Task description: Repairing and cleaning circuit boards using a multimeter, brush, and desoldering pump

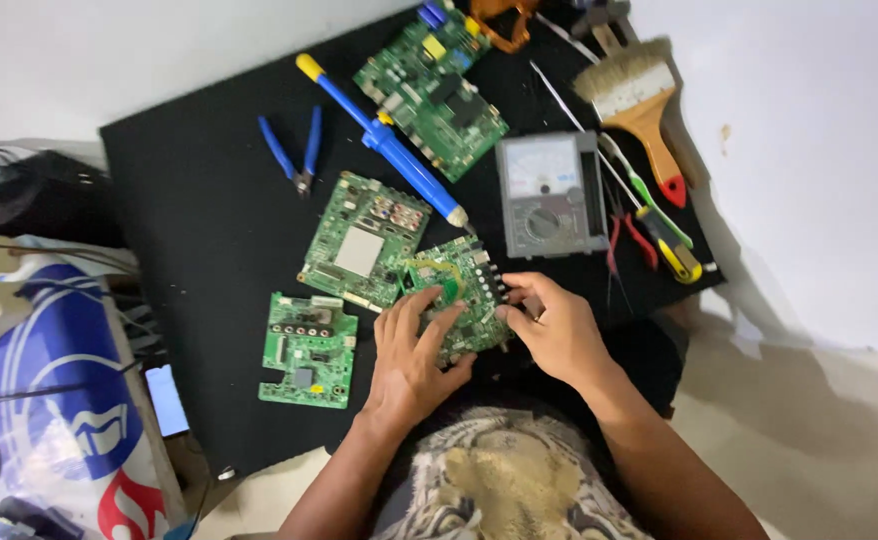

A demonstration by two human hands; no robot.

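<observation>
Both hands grip one small green circuit board [459, 290], sitting near the front edge of the black mat [199, 200], just below mat centre. Left hand [411, 352] lies flat over the board's 7 o'clock side, fingers spread on top w/ tips curled onto the surface. Right hand [554, 330] pinches the 3 o'clock edge betw. thumb and fingers. So both are closed on the board, not open.

Handling, as a judgement: board looks light and stiff, thin, w/ fragile parts and sharp solder points underneath. Best held by bare edges or corners, not by components or the row of dark connectors at approx. 1 o'clock. Could slip if gripped on the flat only.

Around it: larger green board [364, 240] touching at 10 o'clock; another board [309, 350] at 9 o'clock, apart; long board [434, 85] at 12. Blue desoldering pump [384, 140] tip ends just beside the held board at 12. Grey analog meter [549, 195] at 1 o'clock, near. Blue pliers [294, 150] at 11, paintbrush [644, 110] at 1, well apart.
</observation>
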